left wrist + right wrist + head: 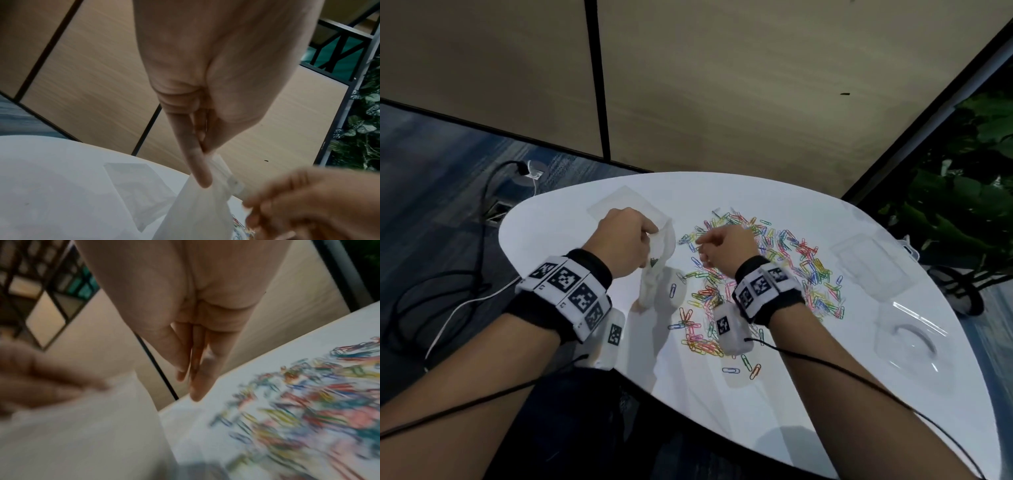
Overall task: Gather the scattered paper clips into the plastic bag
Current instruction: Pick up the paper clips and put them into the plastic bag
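Observation:
My left hand (650, 236) pinches the top edge of a whitish plastic bag (659, 270) between thumb and forefinger, and the bag hangs down to the white table (825, 411). The left wrist view shows that pinch (205, 155) on the bag (197, 211) up close. Many coloured paper clips (774, 274) lie scattered over the middle of the table. My right hand (702, 251) hovers just right of the bag, above the clips' left edge. In the blurred right wrist view its fingers (201, 378) lie nearly straight and close together with no clip visible between them, beside the paper clips (308, 418).
A second flat clear bag (626, 205) lies behind my left hand. Two clear plastic containers (869, 267) (907, 342) sit at the table's right side. A few stray clips (743, 366) lie near the front edge. Cables run over the floor at the left; a plant stands at the right.

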Tool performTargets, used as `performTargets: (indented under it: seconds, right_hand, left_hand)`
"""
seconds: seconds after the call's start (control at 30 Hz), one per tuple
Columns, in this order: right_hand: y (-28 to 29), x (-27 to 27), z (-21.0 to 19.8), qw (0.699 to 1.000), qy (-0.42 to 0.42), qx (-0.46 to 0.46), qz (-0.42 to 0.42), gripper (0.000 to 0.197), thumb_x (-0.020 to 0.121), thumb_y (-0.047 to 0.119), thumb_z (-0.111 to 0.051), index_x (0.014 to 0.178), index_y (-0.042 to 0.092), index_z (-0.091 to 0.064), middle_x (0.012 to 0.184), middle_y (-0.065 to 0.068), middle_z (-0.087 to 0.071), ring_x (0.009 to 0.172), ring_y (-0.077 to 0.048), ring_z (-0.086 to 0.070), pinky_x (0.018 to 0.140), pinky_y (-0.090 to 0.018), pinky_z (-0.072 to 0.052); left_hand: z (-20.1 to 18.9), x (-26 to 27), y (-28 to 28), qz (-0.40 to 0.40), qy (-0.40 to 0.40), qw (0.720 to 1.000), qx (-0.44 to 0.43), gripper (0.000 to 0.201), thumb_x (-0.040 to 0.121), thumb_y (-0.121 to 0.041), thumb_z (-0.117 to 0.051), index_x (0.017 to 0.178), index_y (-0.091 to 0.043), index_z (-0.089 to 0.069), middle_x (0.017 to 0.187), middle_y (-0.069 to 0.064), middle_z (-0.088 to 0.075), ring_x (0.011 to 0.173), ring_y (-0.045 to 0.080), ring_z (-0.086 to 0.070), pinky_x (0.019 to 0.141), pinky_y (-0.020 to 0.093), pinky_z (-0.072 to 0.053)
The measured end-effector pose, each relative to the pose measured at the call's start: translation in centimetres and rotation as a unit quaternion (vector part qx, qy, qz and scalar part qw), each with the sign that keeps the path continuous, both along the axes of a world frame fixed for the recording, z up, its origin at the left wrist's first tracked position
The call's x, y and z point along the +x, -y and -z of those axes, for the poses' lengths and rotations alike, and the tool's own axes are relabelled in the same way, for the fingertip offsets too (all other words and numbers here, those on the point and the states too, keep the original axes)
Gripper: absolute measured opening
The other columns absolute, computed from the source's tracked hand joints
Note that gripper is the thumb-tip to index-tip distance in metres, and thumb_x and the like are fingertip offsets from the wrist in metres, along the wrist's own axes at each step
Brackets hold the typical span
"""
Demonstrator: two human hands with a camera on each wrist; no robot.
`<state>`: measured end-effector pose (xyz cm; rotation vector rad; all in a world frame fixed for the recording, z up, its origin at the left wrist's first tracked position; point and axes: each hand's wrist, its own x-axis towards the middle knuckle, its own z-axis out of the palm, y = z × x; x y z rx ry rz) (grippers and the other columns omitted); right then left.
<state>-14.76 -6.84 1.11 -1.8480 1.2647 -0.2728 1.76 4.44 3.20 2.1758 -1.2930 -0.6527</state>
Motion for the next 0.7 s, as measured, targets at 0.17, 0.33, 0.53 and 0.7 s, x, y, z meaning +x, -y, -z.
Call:
performTargets:
  seconds: [0.17, 0.33, 0.53, 0.7]
  right_hand:
    - [-3.3, 0.7, 7.2, 0.935, -0.22, -0.061, -0.272, 0.043, 0.093, 0.032, -0.045, 0.13, 0.015, -0.059, 0.139, -0.007, -0.054, 0.122, -0.028, -0.056, 0.102, -0.035, -0.044]
    - [-5.5, -2.4, 10.2, 0.836, -0.227, -0.222, -0.447, 0.056, 0.087, 0.036, -0.062, 0.136, 0.011, -0.049, 0.152, -0.017, -0.034, 0.128, -0.033, -0.049, 0.105, -0.045, -0.043]
    - [-5.7, -7.4, 11.1, 0.744, -0.233, -0.352, -0.518, 0.063, 0.08, 0.039, -0.07, 0.134, 0.017, -0.046, 0.143, -0.015, -0.046, 0.13, -0.039, -0.047, 0.093, -0.057, -0.046]
    - [-5.0, -8.3, 11.5, 0.778, -0.203, -0.316, -0.503, 0.035, 0.077, 0.004, -0.068, 0.111, 0.008, -0.06, 0.114, -0.017, -0.061, 0.097, -0.035, -0.06, 0.071, -0.043, -0.059]
  left_hand:
    - [0.0, 1.2, -0.6, -0.003, 0.0, 1.0, 0.002, 0.036, 0.091, 0.001, -0.05, 0.12, -0.007, -0.071, 0.084, 0.013, -0.073, 0.069, 0.027, -0.074, 0.083, 0.04, -0.062]
    - [-0.1, 0.9, -0.5, 0.007, 0.015, 1.0, 0.001, 0.038, 0.092, -0.001, -0.046, 0.12, -0.008, -0.071, 0.091, 0.015, -0.074, 0.074, 0.03, -0.074, 0.081, 0.041, -0.062]
    - [-0.1, -0.1, -0.2, 0.026, 0.012, 0.999, 0.016, 0.037, 0.095, -0.002, -0.046, 0.124, -0.008, -0.069, 0.101, 0.015, -0.075, 0.1, 0.033, -0.07, 0.094, 0.042, -0.056]
    - [-0.4, -0.7, -0.2, 0.043, 0.025, 0.998, 0.027, 0.037, 0.095, -0.002, -0.047, 0.125, -0.009, -0.068, 0.115, 0.016, -0.072, 0.111, 0.036, -0.066, 0.098, 0.042, -0.053]
